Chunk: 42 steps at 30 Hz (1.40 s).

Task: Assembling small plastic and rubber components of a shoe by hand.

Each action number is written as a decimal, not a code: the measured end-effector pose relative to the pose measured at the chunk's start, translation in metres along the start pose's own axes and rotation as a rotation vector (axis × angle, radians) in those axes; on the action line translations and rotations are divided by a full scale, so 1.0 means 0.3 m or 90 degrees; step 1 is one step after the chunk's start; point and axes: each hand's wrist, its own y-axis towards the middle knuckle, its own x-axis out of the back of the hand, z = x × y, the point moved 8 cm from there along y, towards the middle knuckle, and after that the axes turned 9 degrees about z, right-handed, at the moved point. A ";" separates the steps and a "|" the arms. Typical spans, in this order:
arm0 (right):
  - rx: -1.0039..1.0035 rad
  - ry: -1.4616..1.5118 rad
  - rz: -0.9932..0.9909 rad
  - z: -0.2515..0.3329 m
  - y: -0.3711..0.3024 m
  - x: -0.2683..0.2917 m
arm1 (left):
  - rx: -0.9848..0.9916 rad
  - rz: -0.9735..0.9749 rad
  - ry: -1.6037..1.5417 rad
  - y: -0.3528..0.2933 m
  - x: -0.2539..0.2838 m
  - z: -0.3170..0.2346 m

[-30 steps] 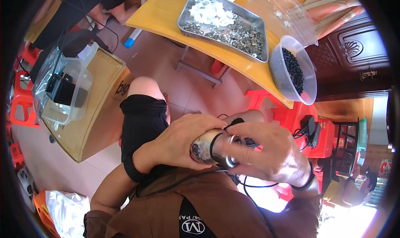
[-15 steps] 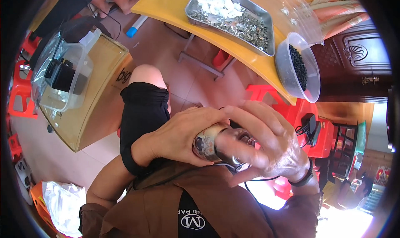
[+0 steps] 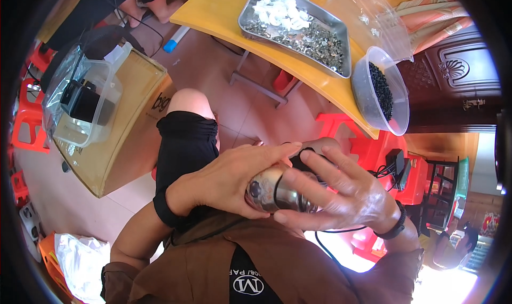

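Note:
In front of my body is a shiny silver cylinder (image 3: 284, 190) with a black ring round it and a floral-patterned end. My left hand (image 3: 226, 179) is closed round the patterned end, thumb below and fingers over the top. My right hand (image 3: 341, 195) curves over the plain metal end, the thumb under it and the fingers apart along the top. Part of the cylinder is hidden behind these fingers, so I cannot tell exactly what kind of thing it is. A dark cable (image 3: 341, 230) runs beneath my right wrist.
A yellow table (image 3: 314, 83) ahead bears a metal tray (image 3: 348, 48) of small metal parts and white rings. Beside it stands a clear bowl (image 3: 402, 99) of black pieces. At left, a cardboard box (image 3: 128, 112) carries a clear plastic tub (image 3: 109, 109). Red stools (image 3: 368, 149) stand at right.
My right hand's fingers have shifted round the metal end, its thumb now lying against the cylinder. My left hand keeps its hold. The view has tilted slightly.

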 end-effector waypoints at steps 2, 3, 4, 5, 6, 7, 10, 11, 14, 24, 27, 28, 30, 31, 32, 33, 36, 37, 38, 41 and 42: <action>0.110 -0.156 -0.067 0.039 -0.019 -0.015 | -0.001 0.030 0.009 0.013 -0.024 -0.027; 0.110 -0.158 -0.069 0.042 -0.020 -0.012 | -0.004 0.059 0.019 0.023 -0.039 -0.041; 0.111 -0.139 -0.075 0.049 -0.027 -0.004 | -0.031 0.030 0.040 0.033 -0.033 -0.069; 0.112 -0.119 -0.082 0.053 -0.029 0.002 | -0.031 0.031 0.043 0.037 -0.036 -0.071; 0.072 -0.103 -0.152 0.039 -0.018 0.013 | -0.028 0.002 0.059 0.034 -0.022 -0.072; 0.073 -0.103 -0.159 0.049 -0.006 0.007 | -0.025 -0.027 0.076 0.032 -0.006 -0.072; -0.215 -0.056 -0.118 -0.043 0.022 -0.009 | -0.032 -0.108 0.131 0.023 0.037 -0.062; -0.209 -0.055 -0.123 -0.034 0.036 -0.005 | -0.022 -0.140 0.126 0.016 0.046 -0.050; -0.299 -0.015 -0.106 -0.061 0.053 -0.015 | -0.003 -0.152 0.101 0.004 0.046 -0.036; -0.388 0.013 -0.008 -0.127 0.128 -0.039 | 0.011 -0.180 0.134 -0.002 0.073 0.054; -0.380 0.031 -0.013 -0.168 0.171 -0.062 | 0.038 -0.193 0.131 -0.020 0.117 0.096; -0.382 0.038 -0.027 -0.189 0.178 -0.075 | 0.045 -0.198 0.130 -0.024 0.134 0.111; -0.381 0.049 -0.038 -0.231 0.195 -0.113 | 0.130 -0.258 0.219 -0.042 0.195 0.155; -0.414 0.009 -0.020 -0.261 0.196 -0.138 | 0.136 -0.261 0.217 -0.053 0.212 0.165; -0.446 -0.030 -0.002 -0.295 0.200 -0.168 | 0.186 -0.330 0.210 -0.096 0.251 0.179; -0.447 -0.027 0.002 -0.329 0.205 -0.204 | 0.233 -0.394 0.199 -0.139 0.285 0.196; -0.426 -0.019 0.095 -0.456 0.264 -0.403 | 0.270 -0.520 0.364 -0.267 0.372 0.182; -0.425 -0.015 0.093 -0.503 0.280 -0.489 | 0.305 -0.521 0.430 -0.308 0.389 0.195; -0.411 0.043 0.129 -0.542 0.295 -0.602 | 0.306 -0.519 0.430 -0.334 0.401 0.214; -0.418 0.088 0.241 -0.661 0.348 -0.921 | 0.429 -0.480 0.433 -0.370 0.423 0.324; -0.418 0.096 0.238 -0.693 0.394 -1.001 | 0.428 -0.450 0.456 -0.364 0.426 0.339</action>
